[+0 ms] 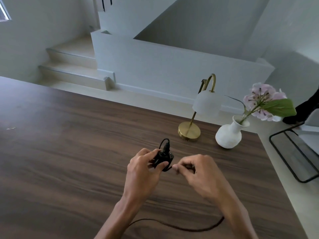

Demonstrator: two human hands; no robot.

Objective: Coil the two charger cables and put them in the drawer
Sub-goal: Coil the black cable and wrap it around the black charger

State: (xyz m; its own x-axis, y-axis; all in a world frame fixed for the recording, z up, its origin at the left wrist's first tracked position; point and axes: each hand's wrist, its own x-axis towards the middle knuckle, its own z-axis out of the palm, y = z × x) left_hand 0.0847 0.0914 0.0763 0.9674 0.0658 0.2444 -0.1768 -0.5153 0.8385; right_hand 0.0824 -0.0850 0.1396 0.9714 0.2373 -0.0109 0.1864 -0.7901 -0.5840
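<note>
Head view: the left hand was closed around a black charger cable bundle, held just above the dark wooden tabletop, one short loop standing up from it. The right hand, just beside it, pinched the strand leaving the bundle between its fingertips. The loose tail lay on the tabletop near the person, running left to right beneath both forearms. My judgement: the slack sat nearer the right hand, which would feed it up to the bundle. No drawer or second cable was visible.
</note>
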